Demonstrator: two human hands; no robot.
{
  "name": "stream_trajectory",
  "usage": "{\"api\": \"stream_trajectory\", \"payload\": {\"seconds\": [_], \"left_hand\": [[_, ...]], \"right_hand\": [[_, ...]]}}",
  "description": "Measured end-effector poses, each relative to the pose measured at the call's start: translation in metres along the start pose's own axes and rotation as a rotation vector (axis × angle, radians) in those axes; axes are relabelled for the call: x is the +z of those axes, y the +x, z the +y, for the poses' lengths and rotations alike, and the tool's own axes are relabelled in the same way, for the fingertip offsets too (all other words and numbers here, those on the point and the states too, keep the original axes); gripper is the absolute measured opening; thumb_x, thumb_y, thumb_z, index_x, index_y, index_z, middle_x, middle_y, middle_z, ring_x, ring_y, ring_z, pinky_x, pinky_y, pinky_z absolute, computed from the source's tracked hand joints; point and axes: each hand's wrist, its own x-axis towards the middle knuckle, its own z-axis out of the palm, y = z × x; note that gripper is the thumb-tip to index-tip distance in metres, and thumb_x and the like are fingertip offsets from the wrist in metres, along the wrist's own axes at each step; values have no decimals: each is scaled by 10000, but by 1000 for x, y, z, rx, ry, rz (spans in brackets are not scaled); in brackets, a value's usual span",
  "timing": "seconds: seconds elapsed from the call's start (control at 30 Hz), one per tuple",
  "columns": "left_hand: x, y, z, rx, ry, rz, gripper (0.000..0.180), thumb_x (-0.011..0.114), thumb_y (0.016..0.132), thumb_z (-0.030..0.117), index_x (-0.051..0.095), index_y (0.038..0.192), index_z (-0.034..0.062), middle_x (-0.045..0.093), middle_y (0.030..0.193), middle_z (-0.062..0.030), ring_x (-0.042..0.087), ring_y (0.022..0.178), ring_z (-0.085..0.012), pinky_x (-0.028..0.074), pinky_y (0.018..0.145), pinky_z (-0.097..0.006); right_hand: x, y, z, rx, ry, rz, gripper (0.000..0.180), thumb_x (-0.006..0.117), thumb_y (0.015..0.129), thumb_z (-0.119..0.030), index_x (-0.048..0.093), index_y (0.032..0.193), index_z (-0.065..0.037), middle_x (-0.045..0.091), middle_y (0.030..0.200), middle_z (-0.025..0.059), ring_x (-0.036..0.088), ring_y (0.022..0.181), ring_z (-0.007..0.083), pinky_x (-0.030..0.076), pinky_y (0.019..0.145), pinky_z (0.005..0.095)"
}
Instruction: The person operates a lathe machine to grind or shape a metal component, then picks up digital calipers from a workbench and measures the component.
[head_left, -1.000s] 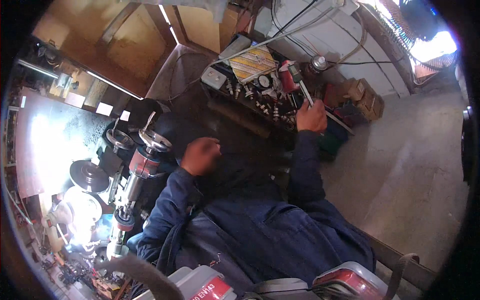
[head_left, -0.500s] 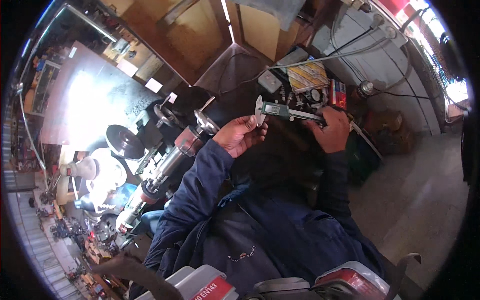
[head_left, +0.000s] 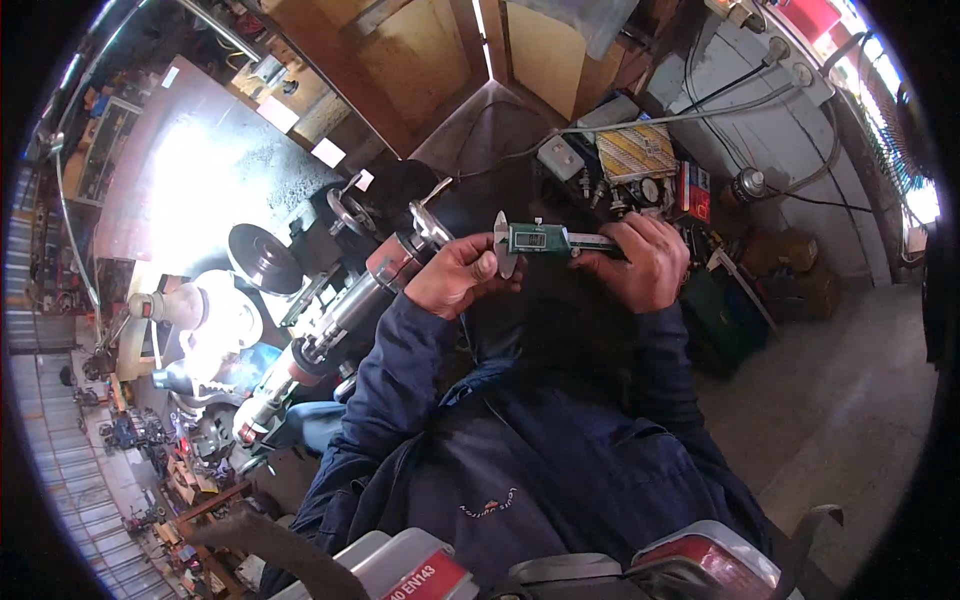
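The left hand [head_left: 455, 275] is curled around the jaw end of a digital caliper [head_left: 545, 240], fingers folded in and the thumb pressed near the steel jaws. Whether anything sits between the jaws cannot be told. The right hand [head_left: 640, 260] is closed over the other end of the caliper's beam, gripping it from above. The caliper is held level in the air between both hands, in front of the person's chest, above a dark lathe [head_left: 350, 300].

The caliper has a slim, bright steel beam, pointed jaws and a small green plastic housing with a grey display. It looks smooth and hard, and likely slippery if the hands are oily.

From here, a loose grip could let the caliper drop onto the lathe or the concrete floor [head_left: 850, 420] and knock its jaws out of true. A tilted hold could give a false reading. The dark blue cloth sleeves [head_left: 400, 370] hang close to the lathe's round metal chuck [head_left: 265, 258], and could catch there if it were turning.

Behind the hands, a cluttered surface [head_left: 640, 170] carries a yellow patterned box, a red box and small metal fittings. Grey cables run across the pale wall [head_left: 770, 130].
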Motion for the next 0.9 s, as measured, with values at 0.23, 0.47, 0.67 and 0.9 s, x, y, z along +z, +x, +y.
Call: {"api": "stream_trajectory", "payload": {"seconds": [0.23,0.47,0.67,0.9], "left_hand": [[26,3,28,145,331,153,561,726,843,126,446,1301,-35,637,1008,-88,629,828,-143,520,723,-269],[42,8,19,207,611,303,586,756,788,58,454,1282,-33,631,927,-42,603,825,-80,503,731,-229],[32,15,27,101,357,227,544,727,827,92,466,1296,4,628,992,-62,611,876,-108,500,754,-234],[34,29,37,53,468,250,471,729,832,86,504,1221,-54,660,903,-74,638,818,-119,506,745,-230]], "right_hand": [[6,-1,-4,-68,34,29,442,818,533,-462,663,736,-101,569,665,36,597,613,249,439,551,373],[6,-3,-2,-49,39,10,438,826,514,-425,669,744,-87,581,673,49,605,636,260,449,569,383],[4,-3,-3,-55,59,6,447,828,511,-427,670,751,-85,581,677,55,608,635,267,452,560,388],[3,-5,-5,-83,67,-19,474,832,499,-442,666,748,-74,591,687,55,612,635,258,449,558,384]]}}
